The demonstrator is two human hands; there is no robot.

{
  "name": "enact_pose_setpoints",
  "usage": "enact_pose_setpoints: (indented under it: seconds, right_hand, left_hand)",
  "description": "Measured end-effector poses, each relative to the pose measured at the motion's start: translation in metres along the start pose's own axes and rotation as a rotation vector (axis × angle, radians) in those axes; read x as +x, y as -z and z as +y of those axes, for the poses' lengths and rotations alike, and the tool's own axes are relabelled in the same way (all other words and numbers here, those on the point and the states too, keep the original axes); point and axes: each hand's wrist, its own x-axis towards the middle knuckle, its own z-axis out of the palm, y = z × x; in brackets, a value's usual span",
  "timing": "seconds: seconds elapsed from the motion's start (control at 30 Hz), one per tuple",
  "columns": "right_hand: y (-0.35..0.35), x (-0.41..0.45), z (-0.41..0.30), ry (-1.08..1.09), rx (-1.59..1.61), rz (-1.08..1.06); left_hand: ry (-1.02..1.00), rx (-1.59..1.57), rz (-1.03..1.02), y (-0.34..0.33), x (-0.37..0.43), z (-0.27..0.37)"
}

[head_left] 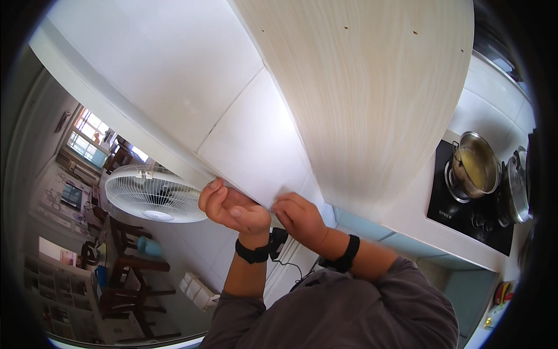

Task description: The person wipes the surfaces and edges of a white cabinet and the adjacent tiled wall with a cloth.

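My left hand (233, 211) is beside the white door frame edge, palm turned up and fingers curled; nothing can be made out in it. Just to its right, my right hand (298, 218) is raised near the white wall tiles (261, 135), its fingers bent and slightly blurred. Whether its fingertips pinch something small cannot be told. Each wrist wears a black band. Above and to the right of the hands stands a pale wood-grain panel (362, 109) with small holes.
A white fan (157, 194) stands left of my left hand, with wooden chairs (130, 261) beyond. At right, a metal pot (475, 165) with yellowish contents sits on a black gas hob (457, 218) beside a lidded pot (516, 187). A pale counter (414, 213) runs below the panel.
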Motion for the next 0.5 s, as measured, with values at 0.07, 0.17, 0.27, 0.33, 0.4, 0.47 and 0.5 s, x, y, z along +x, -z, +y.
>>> enact_pose_setpoints:
  seconds: [0.07,0.17,0.27,0.33,0.4,0.47,0.5]
  right_hand:
    - [0.000,-0.002,0.004,0.028,-0.013,0.002]
    - [0.001,0.006,0.005,0.071,-0.033,0.006]
    - [0.008,0.042,-0.008,0.057,-0.008,0.103]
    - [0.011,0.060,-0.017,0.092,0.011,0.120]
    - [0.012,0.069,-0.022,0.126,0.029,0.134]
    - [0.012,0.074,-0.023,0.122,0.035,0.148]
    - [0.013,0.077,-0.020,0.121,0.036,0.146]
  left_hand:
    - [-0.005,-0.024,0.019,0.000,-0.001,-0.002]
    - [0.011,-0.037,0.026,-0.001,-0.003,-0.001]
    - [-0.001,-0.002,0.009,0.001,-0.002,-0.002]
    - [-0.005,0.001,0.003,0.000,0.000,0.001]
    - [-0.005,0.006,-0.002,0.000,0.001,0.002]
    - [-0.002,-0.001,-0.016,0.002,0.001,0.001]
    - [0.000,0.002,-0.016,0.002,0.001,0.002]
